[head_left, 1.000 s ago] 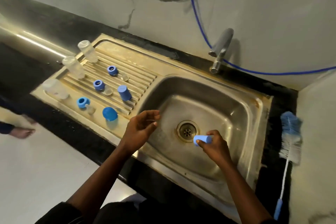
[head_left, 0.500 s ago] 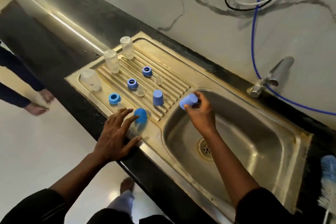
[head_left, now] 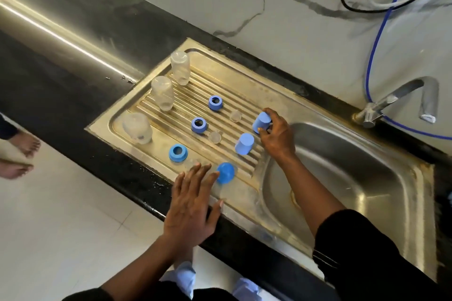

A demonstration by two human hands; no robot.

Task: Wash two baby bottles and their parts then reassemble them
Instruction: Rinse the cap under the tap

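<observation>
While the left hand point(head_left: 189, 205) stays flat, fingers spread, beside the round blue cap point(head_left: 225, 173), the right hand point(head_left: 277, 138) has carried its gripped light-blue cap point(head_left: 261, 121) from the sink point(head_left: 403, 193) edge onto the drainboard point(head_left: 244, 73). Print on the nearest bottle point(head_left: 137, 127) is illegible.

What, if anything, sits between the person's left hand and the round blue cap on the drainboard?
Nothing visible does. The left hand lies flat, fingers straight, one fingertip right beside the round blue cap; I cannot tell whether they touch. Only bare drainboard shows around them.
</observation>
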